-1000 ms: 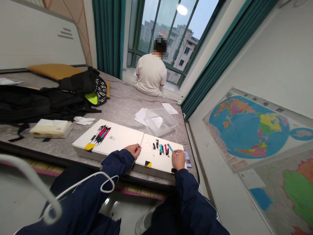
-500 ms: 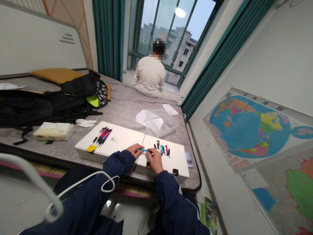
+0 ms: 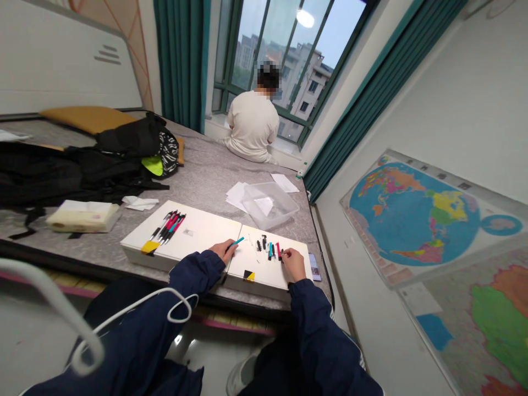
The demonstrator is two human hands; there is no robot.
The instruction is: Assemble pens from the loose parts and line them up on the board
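Note:
Two white boards (image 3: 206, 228) lie side by side at the near edge of a grey mattress. My left hand (image 3: 224, 251) rests at the seam between them, fingers closed on a teal pen (image 3: 236, 241) that points up and right. My right hand (image 3: 292, 262) is on the right board, its fingers pinched at a small dark pen part beside a row of loose pen pieces (image 3: 269, 248). A bundle of whole pens (image 3: 167, 226), red, teal and black, lies on the left board.
A clear plastic tub (image 3: 270, 204) and loose papers (image 3: 237, 193) sit behind the boards. A tissue pack (image 3: 82, 215) and black bags (image 3: 82, 165) lie to the left. A phone (image 3: 314, 266) lies by the right board. Another person (image 3: 253, 124) sits at the window. World maps (image 3: 416, 214) cover the floor at right.
The teal pen passed from my right hand to my left. My right hand then moved back to the right, to the row of loose pieces.

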